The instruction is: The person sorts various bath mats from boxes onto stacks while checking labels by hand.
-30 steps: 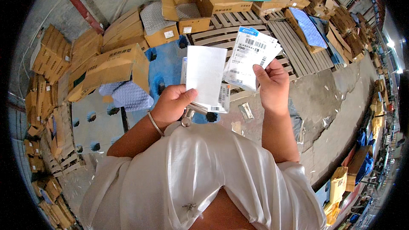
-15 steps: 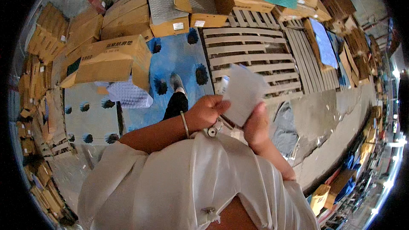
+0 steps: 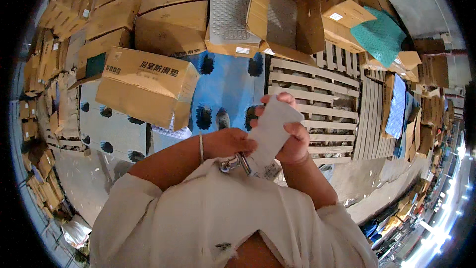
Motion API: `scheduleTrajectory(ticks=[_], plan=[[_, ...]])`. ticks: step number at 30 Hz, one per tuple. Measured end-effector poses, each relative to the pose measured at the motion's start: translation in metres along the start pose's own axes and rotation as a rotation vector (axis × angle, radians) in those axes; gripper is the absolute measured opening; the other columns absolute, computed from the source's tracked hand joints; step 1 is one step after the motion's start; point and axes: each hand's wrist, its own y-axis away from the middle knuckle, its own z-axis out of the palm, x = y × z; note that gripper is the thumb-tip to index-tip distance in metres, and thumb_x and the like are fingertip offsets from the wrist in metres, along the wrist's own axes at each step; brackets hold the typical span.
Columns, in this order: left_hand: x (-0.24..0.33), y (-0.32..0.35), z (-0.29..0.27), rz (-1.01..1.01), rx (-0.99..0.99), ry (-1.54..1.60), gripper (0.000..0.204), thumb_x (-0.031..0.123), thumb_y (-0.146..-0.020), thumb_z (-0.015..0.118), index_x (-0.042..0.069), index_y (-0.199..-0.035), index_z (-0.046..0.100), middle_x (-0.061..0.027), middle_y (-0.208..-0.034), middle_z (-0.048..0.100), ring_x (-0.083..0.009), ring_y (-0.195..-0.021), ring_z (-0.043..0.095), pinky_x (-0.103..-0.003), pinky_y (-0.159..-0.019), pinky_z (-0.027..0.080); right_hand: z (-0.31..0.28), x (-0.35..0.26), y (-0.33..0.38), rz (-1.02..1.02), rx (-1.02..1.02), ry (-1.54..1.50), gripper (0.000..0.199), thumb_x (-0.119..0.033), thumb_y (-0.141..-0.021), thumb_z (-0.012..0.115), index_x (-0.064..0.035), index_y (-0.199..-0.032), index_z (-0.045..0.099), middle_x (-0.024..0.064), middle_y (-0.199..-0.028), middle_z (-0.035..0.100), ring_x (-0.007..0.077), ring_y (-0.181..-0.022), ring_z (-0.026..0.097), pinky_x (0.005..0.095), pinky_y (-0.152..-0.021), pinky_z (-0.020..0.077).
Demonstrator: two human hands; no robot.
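A white sheet or thin stack of sheets (image 3: 272, 124) is held in front of my chest, tilted to the upper right. My right hand (image 3: 295, 141) wraps round it from the right, fingers behind its upper edge and thumb on its front. My left hand (image 3: 229, 141) pinches the lower left edge between thumb and curled fingers. Below the hands a shiny metal fitting (image 3: 229, 164) lies against my shirt; what it belongs to is hidden. A small piece with dark print (image 3: 271, 170) shows beneath the sheet.
A carton (image 3: 144, 84) stands at left on pale and blue pallets (image 3: 225, 82). Wooden pallets (image 3: 317, 106) lie ahead. Behind are stacked cartons (image 3: 171, 25), an open carton (image 3: 312, 20), a grey bumpy mat (image 3: 230, 10) and a green mat (image 3: 379, 37). A blue mat (image 3: 395, 106) leans at right.
The head view has shifted, showing the cartons lower and to the right. My right hand's fingers now curl over the sheet's top, and the sheet sits a little lower between both hands.
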Motion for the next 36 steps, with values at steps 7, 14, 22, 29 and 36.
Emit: scheduleTrajectory(ticks=[7,14,22,29,36], plan=[[0.038,0.020,-0.076,0.012,0.299,0.250,0.033,0.030,-0.093,0.049,0.001,-0.087,0.063,-0.0023,-0.080,0.061,-0.0117,-0.080,0.054,-0.028,-0.073,0.045,0.029,-0.003,-0.130,0.314,-0.045,-0.141,0.049,-0.020,-0.066,0.057,-0.0169,-0.113,0.044,0.0130,-0.109,0.048,0.0297,-0.101,0.051,0.0470,-0.083,0.0470],[0.011,0.030,-0.145,-0.115,0.792,0.124,0.033,0.026,-0.092,0.047,-0.003,-0.095,0.061,-0.0062,-0.084,0.063,-0.0123,-0.080,0.056,-0.030,-0.072,0.046,-0.058,0.062,-0.301,0.579,0.006,0.011,0.064,-0.044,-0.083,0.056,-0.0163,-0.136,0.033,0.0149,-0.129,0.043,0.0318,-0.118,0.043,0.0474,-0.101,0.0329],[-0.103,0.023,-0.112,-0.376,1.090,-0.263,0.031,0.012,-0.075,0.061,0.004,-0.105,0.057,-0.0137,-0.070,0.053,-0.0305,-0.064,0.053,-0.045,-0.055,0.042,-0.320,0.226,-0.477,0.777,0.788,0.261,0.078,-0.056,-0.084,0.049,-0.0145,-0.143,0.022,0.0114,-0.146,0.023,0.0263,-0.133,0.024,0.0451,-0.108,0.0171],[-0.120,-0.008,-0.113,-0.661,1.101,0.396,0.028,0.027,-0.088,0.053,0.001,-0.078,0.055,-0.0133,-0.064,0.055,-0.0253,-0.056,0.052,-0.038,-0.052,0.041,-0.394,0.281,-0.551,0.428,1.082,0.081,0.062,-0.053,-0.083,0.051,-0.0116,-0.127,0.041,0.0091,-0.129,0.042,0.0198,-0.119,0.039,0.0388,-0.096,0.0311],[-0.119,-0.018,-0.110,-0.481,1.234,0.143,0.036,0.030,-0.092,0.048,-0.002,-0.075,0.055,-0.0123,-0.063,0.057,-0.0235,-0.057,0.052,-0.036,-0.056,0.042,-0.375,0.231,-0.591,0.389,0.843,-0.175,0.036,-0.034,-0.094,0.038,-0.0062,-0.079,0.055,0.0034,-0.064,0.053,0.0161,-0.057,0.052,0.0255,-0.046,0.0390]])
